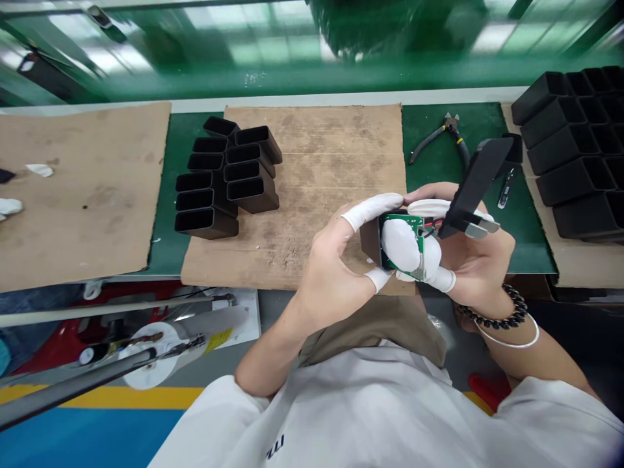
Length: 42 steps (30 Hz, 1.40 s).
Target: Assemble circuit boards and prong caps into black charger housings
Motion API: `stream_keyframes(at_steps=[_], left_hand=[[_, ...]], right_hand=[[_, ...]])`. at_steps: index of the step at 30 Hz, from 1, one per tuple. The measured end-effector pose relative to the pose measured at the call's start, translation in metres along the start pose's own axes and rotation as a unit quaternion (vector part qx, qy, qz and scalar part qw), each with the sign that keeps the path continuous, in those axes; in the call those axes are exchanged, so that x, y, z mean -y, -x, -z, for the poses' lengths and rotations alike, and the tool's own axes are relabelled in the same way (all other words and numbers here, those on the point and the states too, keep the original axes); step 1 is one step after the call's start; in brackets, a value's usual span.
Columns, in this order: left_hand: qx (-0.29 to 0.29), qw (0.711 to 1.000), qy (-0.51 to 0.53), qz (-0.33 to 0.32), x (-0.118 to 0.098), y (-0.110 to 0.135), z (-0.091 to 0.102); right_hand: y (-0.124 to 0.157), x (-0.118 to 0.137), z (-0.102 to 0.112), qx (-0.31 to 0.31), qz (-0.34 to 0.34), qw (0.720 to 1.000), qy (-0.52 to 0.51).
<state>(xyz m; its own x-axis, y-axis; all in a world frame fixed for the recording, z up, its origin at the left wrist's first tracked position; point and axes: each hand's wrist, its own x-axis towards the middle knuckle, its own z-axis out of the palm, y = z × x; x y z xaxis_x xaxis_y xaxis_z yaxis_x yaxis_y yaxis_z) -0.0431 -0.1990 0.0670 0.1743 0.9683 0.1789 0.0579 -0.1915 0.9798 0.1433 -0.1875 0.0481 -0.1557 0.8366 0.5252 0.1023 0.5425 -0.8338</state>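
My left hand [329,270], with white finger cots on thumb and finger, is closed around a black rectangular case [372,242] at the table's front edge. At the open end of that case sits a green circuit board [420,224] carrying a rounded white mass [400,245]; how deep it goes inside is hidden. My right hand [482,260], also in finger cots, grips the board from the right. Red and dark wires lead from the board to a black panel [475,185] with a metal tab, which stands up tilted over the right hand.
Several empty black cases [253,188] stand grouped on the left of the middle cardboard sheet [316,149]. More cases [568,143] are stacked at right. Cutting pliers [451,127] and a small knife-like tool [506,188] lie on the green mat. Another cardboard sheet [97,188] covers the left.
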Motion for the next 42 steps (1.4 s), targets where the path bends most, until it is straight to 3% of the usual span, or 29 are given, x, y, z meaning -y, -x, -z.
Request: stream_keyframes(at_steps=[6, 18, 20, 23, 25, 29, 34, 37, 40, 42], left_hand=[[0.003, 0.999, -0.014, -0.037, 0.006, 0.001, 0.000], [0.001, 1.000, 0.002, -0.002, 0.020, 0.000, -0.001], [0.014, 1.000, 0.011, 0.013, 0.029, -0.002, -0.001], [0.054, 0.994, 0.056, 0.077, 0.039, -0.005, 0.002], [0.097, 0.982, 0.103, 0.126, 0.041, -0.008, 0.004], [0.221, 0.950, 0.156, 0.152, 0.032, -0.018, 0.009], [0.320, 0.913, 0.194, 0.161, 0.029, -0.020, 0.015], [0.254, 0.932, 0.188, 0.177, 0.034, -0.010, 0.015], [0.099, 0.980, 0.088, 0.151, 0.035, 0.001, 0.008], [0.015, 0.992, 0.022, 0.121, 0.034, 0.006, 0.000]], right_hand=[[0.002, -0.002, 0.000, 0.002, 0.019, 1.000, 0.010], [0.002, 0.001, 0.000, 0.032, 0.054, 0.996, 0.068], [0.001, 0.002, 0.003, 0.063, 0.025, 0.995, 0.077], [-0.003, 0.006, 0.016, 0.156, -0.079, 0.981, 0.084], [-0.008, 0.010, 0.027, 0.167, -0.131, 0.976, 0.053], [-0.021, 0.010, 0.039, 0.122, -0.123, 0.984, -0.043], [-0.035, -0.004, 0.040, 0.185, -0.166, 0.959, -0.137], [-0.034, 0.000, 0.040, 0.169, -0.177, 0.963, -0.112], [-0.026, 0.014, 0.038, 0.112, -0.150, 0.982, -0.001], [-0.020, 0.021, 0.034, 0.062, -0.101, 0.988, 0.100]])
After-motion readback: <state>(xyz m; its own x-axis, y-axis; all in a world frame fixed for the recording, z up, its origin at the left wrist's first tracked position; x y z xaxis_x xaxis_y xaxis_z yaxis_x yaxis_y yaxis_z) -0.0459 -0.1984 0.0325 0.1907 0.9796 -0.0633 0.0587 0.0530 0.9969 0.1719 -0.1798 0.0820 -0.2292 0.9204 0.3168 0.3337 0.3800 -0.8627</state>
